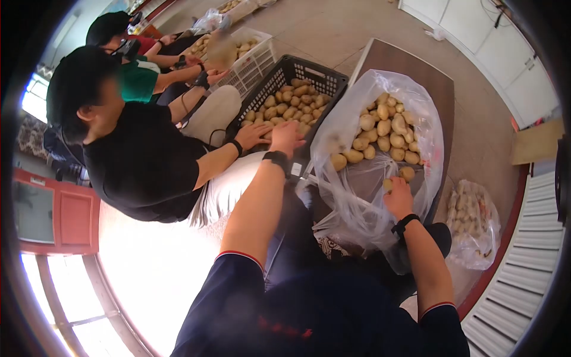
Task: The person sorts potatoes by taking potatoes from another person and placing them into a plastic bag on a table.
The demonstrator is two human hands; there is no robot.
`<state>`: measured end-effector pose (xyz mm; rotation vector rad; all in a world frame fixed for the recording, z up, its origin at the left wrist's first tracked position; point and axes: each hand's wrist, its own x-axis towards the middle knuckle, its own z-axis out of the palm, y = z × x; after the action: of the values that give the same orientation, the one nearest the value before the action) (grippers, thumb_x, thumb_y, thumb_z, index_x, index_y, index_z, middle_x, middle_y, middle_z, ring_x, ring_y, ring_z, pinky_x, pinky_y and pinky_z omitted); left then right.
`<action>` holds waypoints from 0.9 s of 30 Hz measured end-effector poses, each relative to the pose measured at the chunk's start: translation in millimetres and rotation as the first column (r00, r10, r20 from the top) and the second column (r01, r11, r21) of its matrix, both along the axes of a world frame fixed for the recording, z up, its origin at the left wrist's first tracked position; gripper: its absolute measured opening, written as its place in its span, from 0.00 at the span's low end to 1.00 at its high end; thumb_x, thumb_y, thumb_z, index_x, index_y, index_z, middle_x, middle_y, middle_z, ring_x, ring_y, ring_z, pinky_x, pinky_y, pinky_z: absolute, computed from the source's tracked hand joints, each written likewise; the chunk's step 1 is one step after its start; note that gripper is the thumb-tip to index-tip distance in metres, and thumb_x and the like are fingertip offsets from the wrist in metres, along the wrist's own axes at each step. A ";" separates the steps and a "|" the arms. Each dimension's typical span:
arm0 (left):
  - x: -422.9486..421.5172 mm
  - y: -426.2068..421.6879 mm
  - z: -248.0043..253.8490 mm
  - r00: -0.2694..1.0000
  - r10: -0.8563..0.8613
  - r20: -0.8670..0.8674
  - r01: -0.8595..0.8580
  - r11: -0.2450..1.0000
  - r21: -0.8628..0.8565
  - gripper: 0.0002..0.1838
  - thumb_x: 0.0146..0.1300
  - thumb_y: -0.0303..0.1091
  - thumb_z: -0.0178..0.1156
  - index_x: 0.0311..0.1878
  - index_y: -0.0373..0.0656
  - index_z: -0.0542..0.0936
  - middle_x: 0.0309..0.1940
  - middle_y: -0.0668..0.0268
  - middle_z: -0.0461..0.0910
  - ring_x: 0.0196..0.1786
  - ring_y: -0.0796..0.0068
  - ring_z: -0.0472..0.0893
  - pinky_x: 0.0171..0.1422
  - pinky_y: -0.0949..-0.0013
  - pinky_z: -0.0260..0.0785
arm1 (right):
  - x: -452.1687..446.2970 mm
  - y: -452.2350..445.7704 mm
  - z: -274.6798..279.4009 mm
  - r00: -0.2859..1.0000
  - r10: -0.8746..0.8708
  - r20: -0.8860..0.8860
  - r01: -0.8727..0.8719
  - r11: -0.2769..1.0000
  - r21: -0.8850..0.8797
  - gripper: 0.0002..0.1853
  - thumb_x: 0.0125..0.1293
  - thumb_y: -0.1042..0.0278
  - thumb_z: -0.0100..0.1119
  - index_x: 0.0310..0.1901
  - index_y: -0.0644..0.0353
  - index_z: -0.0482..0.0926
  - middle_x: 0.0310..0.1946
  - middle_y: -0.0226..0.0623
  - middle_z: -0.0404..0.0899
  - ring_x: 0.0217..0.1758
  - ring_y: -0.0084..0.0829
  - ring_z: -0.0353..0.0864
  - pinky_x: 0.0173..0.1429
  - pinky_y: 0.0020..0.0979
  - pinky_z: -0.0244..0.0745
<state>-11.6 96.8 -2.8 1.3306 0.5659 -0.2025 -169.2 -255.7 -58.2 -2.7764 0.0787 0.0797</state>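
My left hand (286,138) reaches over the near end of a black plastic crate (341,80) with potatoes (288,102) in it. Its fingers point down and away, mostly hidden, so whether they grip one cannot be told. Inside a clear plastic bag (364,208), my right hand (399,201) is closed around a potato (388,185). Another single potato (407,173) lies just beyond those fingers. Deeper in the bag sits a heap of potatoes (383,127).
A co-worker's hand (252,135) is at the same crate, close beside my left hand. The open bag rests on a brown board (397,59). Another bag of potatoes (470,217) stands on the floor at right. Farther back, people sit by a white crate (253,70).
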 end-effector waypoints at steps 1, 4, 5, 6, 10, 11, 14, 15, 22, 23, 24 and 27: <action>-1.3 -4.7 1.2 1.000 0.016 -0.001 -0.016 1.000 0.001 0.16 0.66 0.36 0.56 0.54 0.39 0.73 0.44 0.60 0.75 0.43 0.62 0.80 0.41 0.61 0.79 | -0.8 0.2 2.0 1.000 0.004 0.023 -0.004 1.000 0.015 0.24 0.53 0.73 0.60 0.55 0.59 0.71 0.51 0.45 0.73 0.56 0.52 0.72 0.59 0.46 0.70; -3.3 -9.8 2.8 0.998 -0.055 0.026 0.055 0.998 0.001 0.17 0.65 0.36 0.57 0.54 0.39 0.76 0.43 0.64 0.78 0.39 0.70 0.80 0.34 0.67 0.78 | 2.1 5.0 16.3 1.000 -0.007 0.029 0.005 0.998 0.059 0.24 0.54 0.72 0.60 0.55 0.59 0.72 0.52 0.46 0.74 0.57 0.52 0.72 0.61 0.46 0.69; -3.5 -12.3 1.8 0.998 -0.062 0.031 0.062 0.998 0.011 0.17 0.64 0.35 0.57 0.53 0.39 0.76 0.41 0.64 0.78 0.37 0.70 0.80 0.33 0.67 0.78 | 3.7 7.7 21.3 0.999 -0.039 0.006 0.038 0.996 0.082 0.24 0.55 0.71 0.60 0.56 0.60 0.72 0.52 0.46 0.75 0.58 0.51 0.72 0.62 0.46 0.69; -5.1 -15.0 5.8 0.997 -0.068 0.038 0.067 0.998 0.023 0.16 0.63 0.35 0.58 0.52 0.38 0.77 0.40 0.65 0.78 0.36 0.70 0.80 0.32 0.67 0.77 | 5.5 9.3 23.8 1.000 -0.018 0.012 0.017 0.996 0.091 0.24 0.55 0.71 0.60 0.56 0.60 0.72 0.52 0.46 0.75 0.58 0.51 0.72 0.62 0.46 0.69; -4.0 -21.2 7.4 0.994 -0.091 0.068 0.090 0.996 0.014 0.14 0.62 0.35 0.59 0.48 0.39 0.78 0.35 0.64 0.78 0.30 0.70 0.80 0.28 0.67 0.76 | 17.0 13.5 27.1 0.995 -0.034 0.096 0.014 0.981 0.194 0.25 0.56 0.69 0.58 0.58 0.64 0.72 0.49 0.52 0.77 0.56 0.51 0.74 0.61 0.43 0.69; -3.6 -23.4 7.0 0.987 -0.140 0.072 0.140 0.990 0.012 0.14 0.62 0.36 0.59 0.48 0.39 0.78 0.36 0.64 0.79 0.30 0.71 0.80 0.28 0.67 0.76 | 21.8 13.2 20.8 0.992 -0.024 0.121 -0.018 0.941 0.337 0.24 0.60 0.65 0.58 0.57 0.63 0.72 0.46 0.47 0.79 0.49 0.45 0.77 0.54 0.40 0.73; -5.5 -32.7 6.1 0.969 -0.233 0.077 0.233 0.973 0.011 0.15 0.63 0.39 0.59 0.48 0.39 0.78 0.36 0.63 0.79 0.30 0.71 0.80 0.29 0.67 0.76 | 33.1 24.0 34.6 0.992 -0.090 -0.094 0.130 0.695 0.707 0.21 0.65 0.58 0.58 0.56 0.61 0.73 0.38 0.38 0.80 0.35 0.33 0.79 0.40 0.32 0.74; -7.0 -35.4 6.7 0.953 -0.295 0.063 0.295 0.955 0.014 0.16 0.63 0.39 0.59 0.49 0.39 0.78 0.36 0.63 0.79 0.30 0.70 0.81 0.29 0.67 0.76 | 36.3 34.8 43.5 0.939 -0.072 -0.337 0.333 0.440 0.834 0.20 0.66 0.55 0.57 0.54 0.59 0.75 0.35 0.34 0.80 0.29 0.27 0.77 0.33 0.29 0.72; -22.3 -61.5 8.3 0.775 -0.629 0.063 0.629 0.777 0.021 0.18 0.64 0.42 0.58 0.49 0.38 0.78 0.38 0.62 0.80 0.30 0.69 0.82 0.30 0.65 0.76 | 46.7 87.9 78.3 0.855 -0.033 -0.518 0.514 0.186 0.837 0.21 0.68 0.44 0.55 0.45 0.55 0.78 0.27 0.29 0.75 0.23 0.22 0.71 0.26 0.26 0.65; -26.0 -66.4 11.3 0.759 -0.648 0.065 0.650 0.760 0.000 0.20 0.66 0.47 0.58 0.49 0.38 0.78 0.37 0.61 0.81 0.30 0.69 0.82 0.30 0.65 0.76 | 48.4 91.6 82.0 0.859 0.003 -0.511 0.503 0.175 0.846 0.21 0.69 0.43 0.54 0.43 0.55 0.78 0.26 0.29 0.75 0.22 0.22 0.70 0.25 0.26 0.65; -29.8 -68.9 18.4 0.757 -0.650 0.065 0.651 0.759 0.001 0.20 0.66 0.47 0.58 0.49 0.38 0.78 0.37 0.61 0.81 0.30 0.69 0.82 0.30 0.65 0.76 | 50.4 94.3 85.0 0.863 0.038 -0.504 0.492 0.165 0.855 0.22 0.69 0.41 0.54 0.41 0.55 0.78 0.25 0.29 0.75 0.21 0.22 0.70 0.24 0.26 0.64; -35.5 -76.0 37.8 0.687 -0.724 0.064 0.726 0.688 -0.018 0.23 0.67 0.52 0.57 0.49 0.39 0.79 0.36 0.61 0.82 0.30 0.70 0.82 0.32 0.67 0.75 | 57.4 97.7 90.9 0.884 0.083 -0.460 0.445 0.154 0.882 0.23 0.70 0.39 0.51 0.36 0.54 0.76 0.23 0.28 0.74 0.20 0.21 0.70 0.23 0.25 0.62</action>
<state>-47.1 20.8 35.0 1.4599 -0.0537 -0.8319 -111.8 -158.0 32.7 -1.2939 0.3514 0.4772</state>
